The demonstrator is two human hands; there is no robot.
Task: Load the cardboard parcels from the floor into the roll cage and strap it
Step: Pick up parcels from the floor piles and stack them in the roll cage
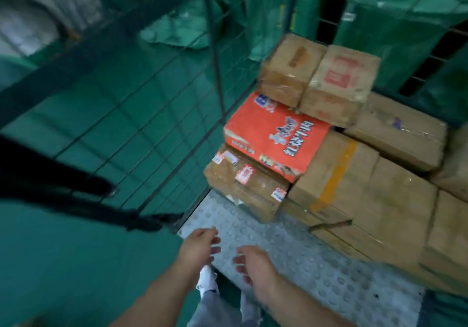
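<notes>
While both hands hung empty, the strap lay off to their left.
Below the red box [276, 136], the left hand [200, 248] and right hand [255, 268] hovered close together over the bare front of the cage base [316, 263], fingers loosely curled, holding nothing. Parcels [336, 174] sat stacked under, behind and right of the red box; none showed on the floor [63, 263]. Down-left of the red box, the strap [114, 214] ran lengthwise from the far left towards the mesh [152, 124] corner post — its end near the left hand, the closer one. Strapping looked the likely next step — a leftward reach, though blur hid any buckle.
</notes>
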